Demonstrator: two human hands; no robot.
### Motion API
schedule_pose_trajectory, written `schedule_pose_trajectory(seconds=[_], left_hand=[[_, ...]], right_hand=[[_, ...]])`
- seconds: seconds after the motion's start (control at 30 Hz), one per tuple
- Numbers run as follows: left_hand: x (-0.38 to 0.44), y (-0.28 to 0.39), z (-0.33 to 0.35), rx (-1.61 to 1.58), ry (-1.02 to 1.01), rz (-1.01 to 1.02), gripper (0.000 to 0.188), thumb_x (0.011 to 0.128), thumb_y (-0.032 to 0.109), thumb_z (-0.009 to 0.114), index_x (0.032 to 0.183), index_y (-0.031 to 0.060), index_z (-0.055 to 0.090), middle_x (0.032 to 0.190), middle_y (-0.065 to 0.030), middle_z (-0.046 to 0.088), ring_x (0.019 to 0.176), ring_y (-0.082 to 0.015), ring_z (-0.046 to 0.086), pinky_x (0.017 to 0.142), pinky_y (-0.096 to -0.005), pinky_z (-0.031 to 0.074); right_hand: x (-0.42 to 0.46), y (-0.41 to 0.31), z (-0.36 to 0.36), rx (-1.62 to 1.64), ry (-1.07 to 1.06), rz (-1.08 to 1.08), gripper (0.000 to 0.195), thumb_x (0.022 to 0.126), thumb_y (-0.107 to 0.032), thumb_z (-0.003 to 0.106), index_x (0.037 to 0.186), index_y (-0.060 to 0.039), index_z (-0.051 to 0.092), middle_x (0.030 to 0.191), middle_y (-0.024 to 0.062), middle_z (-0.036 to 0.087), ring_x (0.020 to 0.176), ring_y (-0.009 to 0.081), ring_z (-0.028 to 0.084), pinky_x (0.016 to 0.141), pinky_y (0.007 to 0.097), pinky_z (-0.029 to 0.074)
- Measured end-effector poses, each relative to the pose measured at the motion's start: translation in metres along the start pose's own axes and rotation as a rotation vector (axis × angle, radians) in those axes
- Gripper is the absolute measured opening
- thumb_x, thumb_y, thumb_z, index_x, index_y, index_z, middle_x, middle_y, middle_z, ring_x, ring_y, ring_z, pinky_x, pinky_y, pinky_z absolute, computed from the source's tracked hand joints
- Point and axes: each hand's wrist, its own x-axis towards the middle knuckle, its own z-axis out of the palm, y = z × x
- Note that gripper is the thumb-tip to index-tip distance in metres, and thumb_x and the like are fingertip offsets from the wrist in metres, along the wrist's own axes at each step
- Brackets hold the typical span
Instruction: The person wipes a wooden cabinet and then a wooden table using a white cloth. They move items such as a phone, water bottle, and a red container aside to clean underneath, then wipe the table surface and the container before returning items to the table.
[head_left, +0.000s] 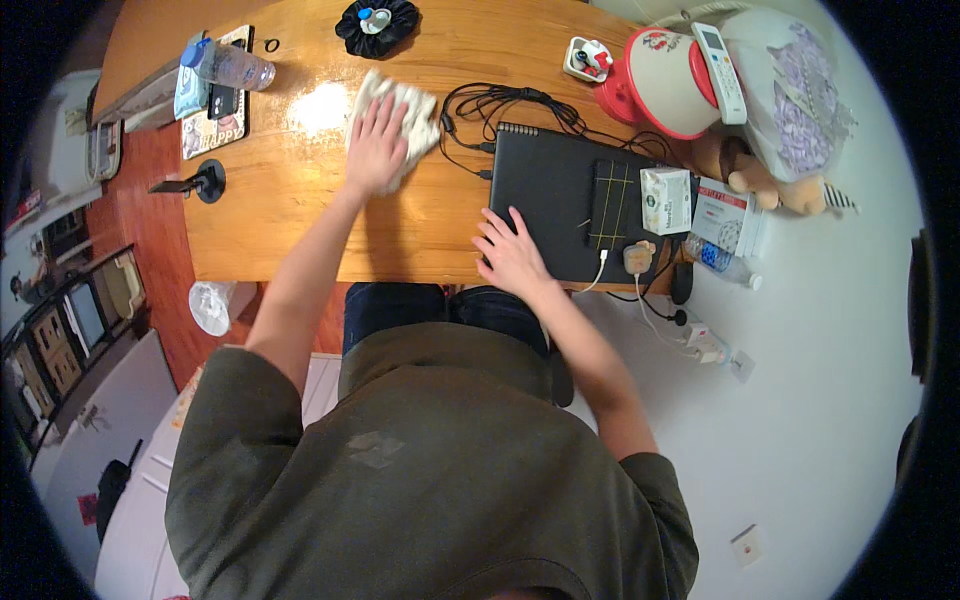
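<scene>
My left hand (377, 146) lies flat, fingers spread, on a crumpled cream cloth (420, 124) on the wooden desk (300, 225). The cloth is slightly blurred. My right hand (514, 251) rests with fingers apart at the lower left edge of a black laptop or flat black case (551, 180), holding nothing. A black spiral binding (517, 129) shows at its top. On the black surface are a dark gridded item (611, 202), a white tissue pack (666, 201) and a small charger (639, 257). Coiled black cables (525, 97) lie between the cloth and the black item.
At the left stand a water bottle (236, 66), wipes pack (191, 90), patterned board (214, 135) and phone stand (210, 180). A black scrunchie (379, 37) lies at the back. To the right are a small white tray (589, 60), red-and-cream container (667, 82), remote control (720, 75) and plastic bottle (724, 262).
</scene>
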Motion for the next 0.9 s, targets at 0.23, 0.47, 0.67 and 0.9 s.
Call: schedule_pose_trajectory(seconds=[0.23, 0.47, 0.67, 0.9], left_hand=[[-0.126, 0.054, -0.037, 0.009, -0.414, 0.246, 0.077, 0.085, 0.062, 0.052, 0.149, 0.0222, 0.036, 0.159, -0.0076, 0.022, 0.147, -0.0318, 0.018, 0.116, -0.053, 0.016], [-0.11, 0.078, -0.022, -0.067, -0.413, 0.588, 0.079, 0.079, 0.059, 0.06, 0.146, 0.0229, 0.04, 0.16, -0.0033, 0.021, 0.147, -0.0245, 0.018, 0.114, -0.0523, 0.022], [-0.066, 0.111, 0.005, -0.091, -0.316, 0.535, 0.069, 0.086, 0.054, 0.053, 0.144, 0.018, 0.043, 0.156, -0.0057, 0.029, 0.147, -0.023, 0.018, 0.116, -0.0508, 0.018], [0.043, 0.14, 0.05, 0.325, -0.218, 0.528, 0.06, 0.087, 0.053, 0.047, 0.133, 0.015, 0.055, 0.141, -0.0039, 0.05, 0.135, -0.0217, 0.038, 0.116, -0.0471, 0.018]], right_hand=[[0.039, 0.03, -0.016, -0.191, -0.367, -0.474, 0.055, 0.083, -0.06, 0.058, 0.097, -0.0067, 0.067, 0.106, 0.0082, 0.06, 0.114, 0.0226, 0.05, 0.112, 0.0452, 0.028], [0.044, 0.04, -0.008, -0.181, -0.264, -0.639, 0.069, 0.074, -0.067, 0.064, 0.097, -0.0016, 0.065, 0.1, 0.0067, 0.059, 0.107, 0.0205, 0.052, 0.102, 0.0399, 0.037], [0.04, 0.031, -0.038, -0.057, -0.283, -0.714, 0.062, 0.068, -0.064, 0.067, 0.085, -0.0037, 0.064, 0.092, 0.0053, 0.058, 0.1, 0.0206, 0.052, 0.09, 0.0337, 0.039], [0.032, 0.032, -0.055, -0.002, -0.22, -0.763, 0.055, 0.074, -0.062, 0.064, 0.076, -0.0066, 0.061, 0.087, 0.0038, 0.054, 0.089, 0.0187, 0.05, 0.079, 0.0307, 0.038]])
